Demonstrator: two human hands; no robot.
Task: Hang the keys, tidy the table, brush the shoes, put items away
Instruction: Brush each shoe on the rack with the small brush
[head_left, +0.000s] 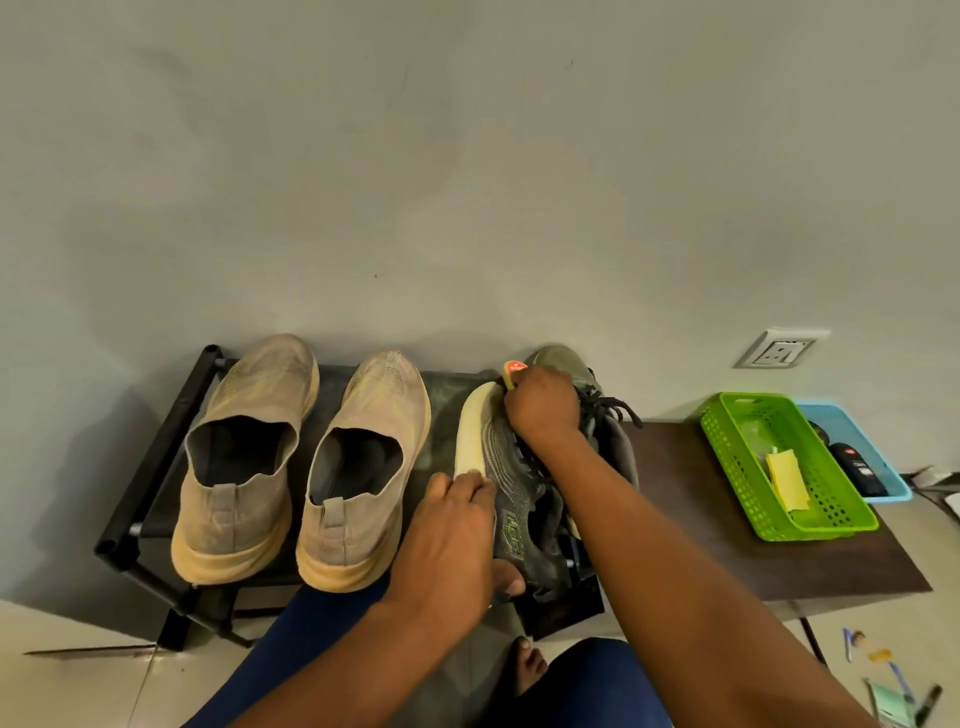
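A dark grey sneaker (511, 483) with a pale sole lies tipped on its side on the black shoe rack (156, 457). My left hand (452, 540) grips its heel end, fingers on the sole and thumb under the collar. My right hand (543, 408) is closed around a shoe brush (514, 371) with an orange label, pressed at the sneaker's toe. A second grey-green sneaker (571, 364) lies behind my right hand, mostly hidden. Two beige slip-on shoes (244, 457) (363, 467) stand side by side on the rack's left part.
A low dark table (727, 545) stands right of the rack, holding a green basket (810, 525) with yellow paper and a blue basket (893, 483) with black items. A wall socket (779, 351) is above. Pens and papers (893, 686) lie on the floor at lower right.
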